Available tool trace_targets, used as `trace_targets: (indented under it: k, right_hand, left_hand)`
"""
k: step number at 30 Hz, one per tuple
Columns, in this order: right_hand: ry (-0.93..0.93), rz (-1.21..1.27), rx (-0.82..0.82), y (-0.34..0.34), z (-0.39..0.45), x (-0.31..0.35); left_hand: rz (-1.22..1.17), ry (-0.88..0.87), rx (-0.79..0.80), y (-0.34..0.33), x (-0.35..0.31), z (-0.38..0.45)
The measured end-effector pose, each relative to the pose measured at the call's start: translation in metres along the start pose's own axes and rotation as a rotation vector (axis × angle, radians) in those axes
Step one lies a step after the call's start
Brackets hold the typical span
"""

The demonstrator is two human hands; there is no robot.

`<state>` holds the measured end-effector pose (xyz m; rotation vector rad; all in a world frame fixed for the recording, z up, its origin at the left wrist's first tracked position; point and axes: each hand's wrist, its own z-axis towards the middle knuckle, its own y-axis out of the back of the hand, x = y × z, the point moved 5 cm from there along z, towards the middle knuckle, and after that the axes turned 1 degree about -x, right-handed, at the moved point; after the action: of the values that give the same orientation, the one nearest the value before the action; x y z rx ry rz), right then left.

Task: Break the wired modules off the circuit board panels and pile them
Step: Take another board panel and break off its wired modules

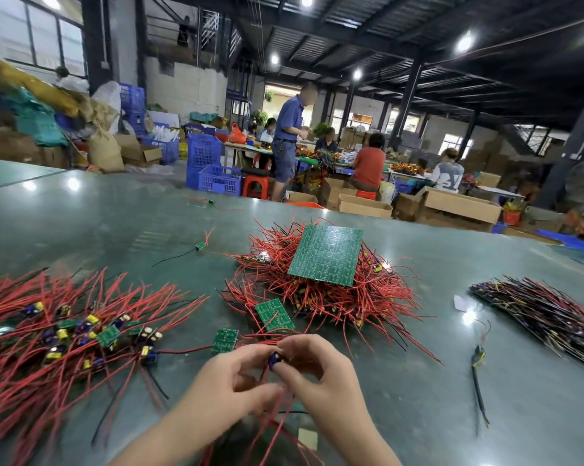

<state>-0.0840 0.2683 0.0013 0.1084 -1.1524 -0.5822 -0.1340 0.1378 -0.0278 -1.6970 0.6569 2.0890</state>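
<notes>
My left hand (231, 381) and my right hand (321, 375) meet low in the middle and together pinch a small wired module (274, 359) with a blue part; its red wires hang down between my wrists. Just left of my fingers lies a small green panel piece (224, 340), and a larger piece (274, 315) lies behind it. A big green circuit board panel (327, 254) rests on a heap of red-wired panels (334, 297). At the left spreads the pile of broken-off modules (65, 334) with red wires.
A stack of dark-wired panels (549, 314) lies at the right, with a loose module (478, 358) near it. Single modules (200, 246) lie farther back on the green table (115, 223). Beyond the table's far edge, people work among cardboard boxes and blue crates.
</notes>
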Motion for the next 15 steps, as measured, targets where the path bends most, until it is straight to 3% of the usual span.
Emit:
trace_targets:
  k: [5, 9, 15]
  right_hand:
    - [0.033, 0.036, 0.058, 0.004, 0.003, 0.004]
    - [0.207, -0.175, 0.125, -0.01, -0.003, 0.009]
    - [0.423, -0.187, -0.065, -0.008, -0.008, 0.019]
  left_hand:
    - [-0.434, 0.137, -0.19, 0.002, 0.005, 0.001]
    - [-0.476, 0.21, -0.226, -0.002, 0.006, 0.001]
    - [-0.476, 0.213, -0.104, -0.001, 0.001, -0.002]
